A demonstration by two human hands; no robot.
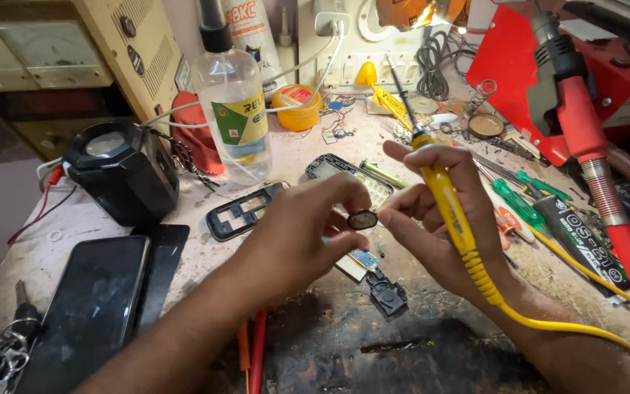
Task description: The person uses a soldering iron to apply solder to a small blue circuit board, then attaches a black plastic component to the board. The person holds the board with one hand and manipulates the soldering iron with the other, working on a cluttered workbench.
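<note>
Both hands meet: left hand [308, 226] pinches a round speaker [362, 219], right hand [432, 219] grasps a soldering iron [450, 204].

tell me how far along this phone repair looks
Done: the phone is apart, with its black frame and keypad panel lying loose on the bench. In hand: left hand and right hand pinch a small round part; the right also grips a yellow soldering iron. Left: reassembly.

Electronics repair workshop. Scarred, stained worktop [74, 219] crowded with a yellow soldering iron [450, 208], screwdrivers [523, 201], clear solvent bottle [233, 109], flux tin [297, 106], bare phone frames [246, 210] and red hot-air gun [577, 109].
</note>
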